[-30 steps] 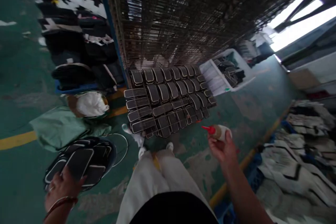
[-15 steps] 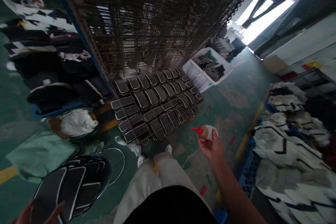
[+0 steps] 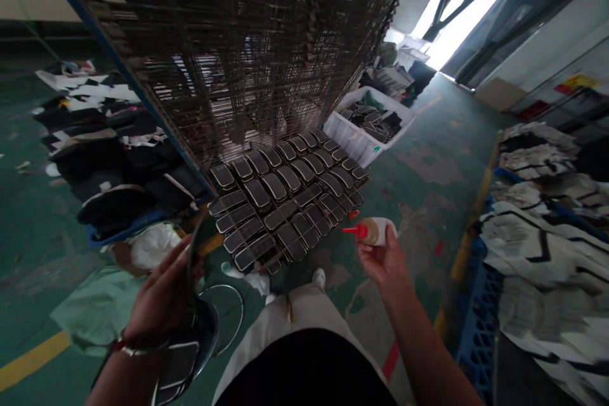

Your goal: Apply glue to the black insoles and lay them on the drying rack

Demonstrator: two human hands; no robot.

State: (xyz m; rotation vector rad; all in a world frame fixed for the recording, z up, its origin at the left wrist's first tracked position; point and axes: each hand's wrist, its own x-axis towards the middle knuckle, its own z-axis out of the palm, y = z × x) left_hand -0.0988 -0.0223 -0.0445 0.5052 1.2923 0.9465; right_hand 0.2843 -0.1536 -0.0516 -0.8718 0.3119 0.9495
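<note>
My right hand (image 3: 380,260) is closed round a small glue bottle (image 3: 373,231) with a red nozzle pointing left, held above the green floor. My left hand (image 3: 159,301) grips a dark flat piece (image 3: 190,260) seen edge-on, lifted from a dark round tray (image 3: 190,355) of black pieces with pale borders by my left knee. Ahead of my feet a wire rack (image 3: 285,200) lies on the floor covered with several rows of the same black pieces.
A tall stack of wire racks (image 3: 247,38) rises behind the floor rack. A white bin (image 3: 364,124) of dark pieces sits to its right. Piles of black-and-white fabric (image 3: 537,235) on blue pallets line the right. More fabric (image 3: 109,139) and a white bag (image 3: 150,244) lie left.
My left hand has risen from the tray, lifting one dark piece up on edge. The view has tilted upward. My right hand still holds the glue bottle in much the same place.
</note>
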